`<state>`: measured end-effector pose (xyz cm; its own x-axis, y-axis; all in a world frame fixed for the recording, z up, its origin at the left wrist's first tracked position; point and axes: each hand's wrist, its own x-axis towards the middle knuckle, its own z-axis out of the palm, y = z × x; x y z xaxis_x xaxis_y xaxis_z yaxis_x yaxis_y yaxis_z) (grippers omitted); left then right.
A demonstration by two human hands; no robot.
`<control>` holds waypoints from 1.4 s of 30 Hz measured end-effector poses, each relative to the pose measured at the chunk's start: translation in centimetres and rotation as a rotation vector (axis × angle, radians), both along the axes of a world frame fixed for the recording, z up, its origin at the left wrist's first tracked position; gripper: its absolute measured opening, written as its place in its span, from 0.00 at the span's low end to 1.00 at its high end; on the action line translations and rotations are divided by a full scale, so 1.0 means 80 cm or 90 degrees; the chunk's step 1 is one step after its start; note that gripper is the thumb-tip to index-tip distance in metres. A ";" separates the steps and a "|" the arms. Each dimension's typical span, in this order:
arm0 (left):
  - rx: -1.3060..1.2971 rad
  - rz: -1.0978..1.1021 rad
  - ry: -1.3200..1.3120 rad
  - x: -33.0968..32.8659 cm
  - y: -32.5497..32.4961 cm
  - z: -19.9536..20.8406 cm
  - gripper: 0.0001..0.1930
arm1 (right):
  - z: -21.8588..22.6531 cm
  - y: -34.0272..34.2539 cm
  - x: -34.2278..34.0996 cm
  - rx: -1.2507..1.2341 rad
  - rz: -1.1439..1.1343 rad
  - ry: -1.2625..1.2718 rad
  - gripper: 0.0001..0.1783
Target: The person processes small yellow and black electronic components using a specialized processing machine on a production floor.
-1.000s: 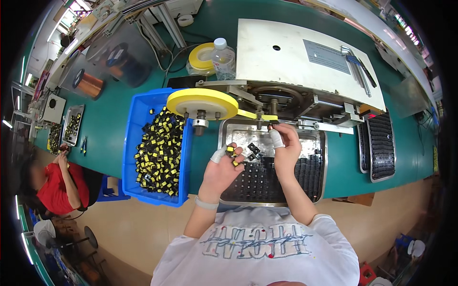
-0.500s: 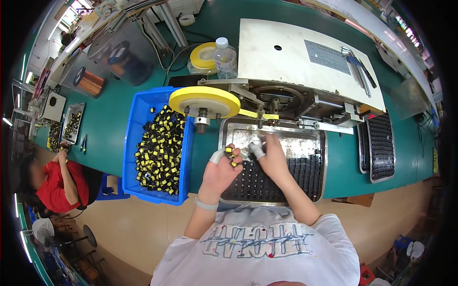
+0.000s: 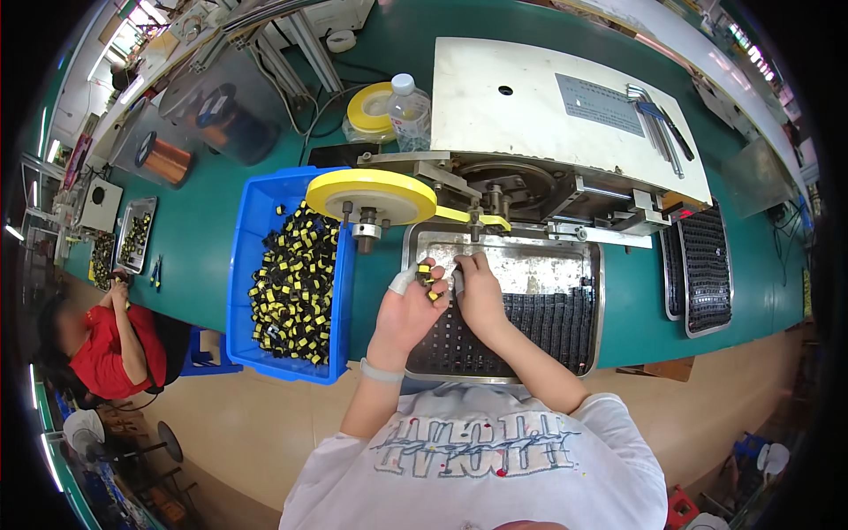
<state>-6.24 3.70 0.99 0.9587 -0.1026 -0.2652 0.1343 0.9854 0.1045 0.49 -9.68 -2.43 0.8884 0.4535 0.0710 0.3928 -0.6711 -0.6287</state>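
Note:
Small yellow-taped black coils [image 3: 424, 273] sit among the curled fingers of my left hand [image 3: 402, 311], palm turned up over the left part of a metal tray [image 3: 548, 265]. Close beside it, my right hand [image 3: 480, 299] has its fingers bent together over the tray; whatever lies between the fingertips is hidden. Grey covers wrap a finger on each hand. Rows of black bobbin-like parts [image 3: 552, 320] fill the near part of the tray. Just beyond the hands, a yellow tape roll [image 3: 371, 194] feeds a strip into a metal taping machine [image 3: 521, 190].
Left of the tray stands a blue bin [image 3: 237, 283] heaped with yellow-taped coils. Two more trays of black parts [image 3: 707, 274] lie at the right. A bottle [image 3: 409, 113] and hex keys [image 3: 658, 128] are farther back. A person in red [image 3: 115, 349] works at the left.
My right hand has moved left, toward my left hand, and its fingers have drawn in. The left hand still holds the coils, nearly in place.

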 end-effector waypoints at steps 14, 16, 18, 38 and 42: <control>0.117 -0.123 -0.049 0.105 -0.057 -0.002 0.21 | 0.051 -0.084 0.024 0.391 -0.203 0.014 0.14; 0.102 -0.129 -0.059 0.107 -0.068 0.000 0.19 | 0.051 -0.089 0.023 0.413 -0.211 -0.017 0.14; 0.120 -0.136 -0.030 0.103 -0.072 0.008 0.15 | 0.056 -0.091 0.020 0.420 -0.209 -0.011 0.14; 0.041 -0.079 0.018 0.018 -0.021 -0.015 0.14 | 0.048 -0.019 0.044 0.431 -0.141 -0.209 0.12; 0.035 -0.072 0.046 0.018 -0.023 -0.006 0.13 | 0.046 -0.017 0.043 0.451 -0.160 -0.159 0.09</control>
